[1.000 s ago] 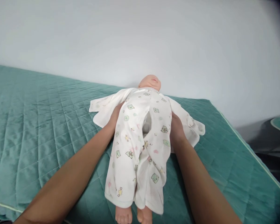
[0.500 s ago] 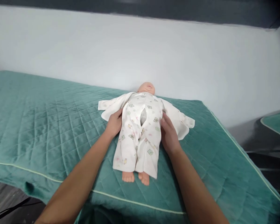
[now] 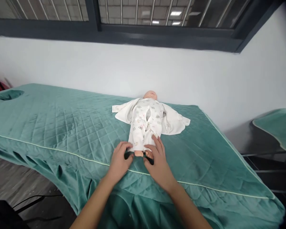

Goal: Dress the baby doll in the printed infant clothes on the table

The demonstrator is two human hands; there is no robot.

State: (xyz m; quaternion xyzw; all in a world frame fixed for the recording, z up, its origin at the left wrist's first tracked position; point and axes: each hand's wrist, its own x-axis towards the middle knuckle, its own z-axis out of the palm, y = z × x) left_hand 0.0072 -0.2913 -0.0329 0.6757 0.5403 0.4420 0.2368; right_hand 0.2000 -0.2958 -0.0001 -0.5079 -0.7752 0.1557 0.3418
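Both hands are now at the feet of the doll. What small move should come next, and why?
Probably take hold of the two hems of the romper and draw them down straight. The left hand touches the hem by one foot, the right hand lies on the other leg, and the bare feet stick out below on the bed.

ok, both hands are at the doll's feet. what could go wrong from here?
1. The feet lie close to the bed's front edge; a pull by the left hand or right hand could slide the doll off.
2. The romper gapes open down the front; tugging its legs may bunch it.
3. The teal cover hangs in loose folds and might shift under the doll.
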